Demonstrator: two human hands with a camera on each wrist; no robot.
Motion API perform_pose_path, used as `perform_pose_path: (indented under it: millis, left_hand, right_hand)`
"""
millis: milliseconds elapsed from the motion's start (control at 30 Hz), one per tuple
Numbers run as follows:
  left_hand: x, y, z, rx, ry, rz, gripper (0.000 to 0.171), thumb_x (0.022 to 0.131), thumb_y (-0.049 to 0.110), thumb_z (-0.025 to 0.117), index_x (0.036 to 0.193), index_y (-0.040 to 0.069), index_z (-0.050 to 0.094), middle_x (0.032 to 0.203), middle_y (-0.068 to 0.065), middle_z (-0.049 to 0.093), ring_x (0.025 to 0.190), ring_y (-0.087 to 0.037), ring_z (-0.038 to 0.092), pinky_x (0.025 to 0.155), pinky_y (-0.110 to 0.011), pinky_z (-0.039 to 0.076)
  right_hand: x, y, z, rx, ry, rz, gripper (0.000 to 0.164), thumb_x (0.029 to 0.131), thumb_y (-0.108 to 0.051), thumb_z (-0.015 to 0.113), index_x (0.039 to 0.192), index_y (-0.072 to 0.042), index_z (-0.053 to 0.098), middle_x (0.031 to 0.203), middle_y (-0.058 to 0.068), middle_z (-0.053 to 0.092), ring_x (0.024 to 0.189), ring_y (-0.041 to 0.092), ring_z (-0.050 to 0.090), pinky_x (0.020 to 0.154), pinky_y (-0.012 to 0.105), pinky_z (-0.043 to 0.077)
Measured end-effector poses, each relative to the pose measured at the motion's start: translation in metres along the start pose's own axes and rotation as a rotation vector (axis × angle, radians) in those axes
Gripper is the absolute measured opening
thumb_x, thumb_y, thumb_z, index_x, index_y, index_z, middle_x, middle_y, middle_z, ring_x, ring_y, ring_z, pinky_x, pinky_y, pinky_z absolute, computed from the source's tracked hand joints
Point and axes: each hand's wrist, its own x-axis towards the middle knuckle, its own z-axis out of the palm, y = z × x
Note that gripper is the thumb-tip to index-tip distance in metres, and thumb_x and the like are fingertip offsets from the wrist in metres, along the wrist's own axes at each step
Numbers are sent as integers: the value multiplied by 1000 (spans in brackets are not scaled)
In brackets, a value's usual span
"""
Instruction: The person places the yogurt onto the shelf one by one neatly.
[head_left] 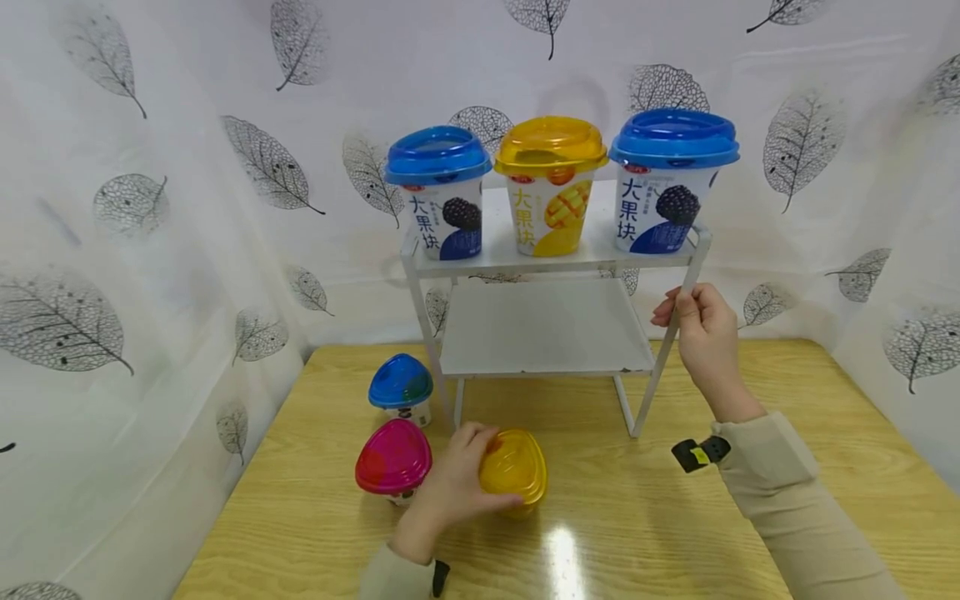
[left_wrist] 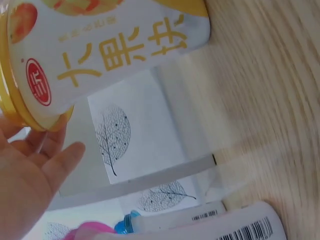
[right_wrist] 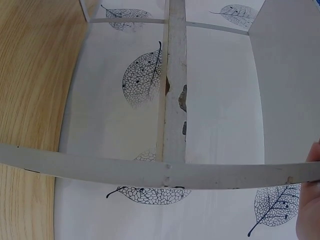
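Observation:
My left hand (head_left: 453, 492) holds a yogurt cup with a yellow lid (head_left: 514, 468) in front of the rack, the thumb and fingers spread around the lid. In the left wrist view the fingers are at the rim of this white cup (left_wrist: 100, 50), which has yellow lettering. On the right, my right hand (head_left: 705, 337) grips the front right leg of a white two-tier metal rack (head_left: 547, 325). Only the edge of that hand (right_wrist: 309, 210) shows in the right wrist view, at the rack's bar (right_wrist: 85, 169).
Three more cups stand on the rack's top tier: a blue-lidded one (head_left: 442, 200), a yellow-lidded one (head_left: 551, 187) and another blue-lidded one (head_left: 666, 183). Left on the wooden table (head_left: 615, 517) are a pink-lidded cup (head_left: 393, 458) and a blue-lidded cup (head_left: 401, 387). A leaf-patterned curtain (head_left: 187, 250) hangs behind.

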Motion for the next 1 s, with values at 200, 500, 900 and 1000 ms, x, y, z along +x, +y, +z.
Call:
perform_pose_path:
  millis: [200,500,900,1000]
  left_hand:
    - [1,7,8,92,101,-44,86,59,71,60,117,8,48,104,-1,43,92,-15,47,76,-29,47]
    - [0,12,15,192,165,-166,96,52,82,52,113,8,48,103,-4,46,86,-17,50,65,-29,49]
    - [-8,-9,10,-242,-9,-212,99,57,54,75,130,2,33,123,-15,45,110,-30,45,88,-46,39]
    - [-10,-16,13,-281,-52,-196,94,59,48,77,130,3,35,123,-13,47,111,-28,46,90,-47,37]
  right_hand:
    - [0,0,0,-4,-4,2,19,94,-14,38,88,-2,51,71,-6,57,63,4,59,64,16,48]
    - [0,2,-1,-9,-9,3,18,94,-15,37,88,-5,51,72,-6,57,64,5,59,64,16,48]
    - [0,1,-1,-14,-11,5,23,94,-15,37,90,4,49,72,-6,57,64,4,59,64,16,48]
    - [0,1,-1,-20,-17,10,22,94,-15,37,90,2,49,72,-5,57,64,5,59,65,16,48]
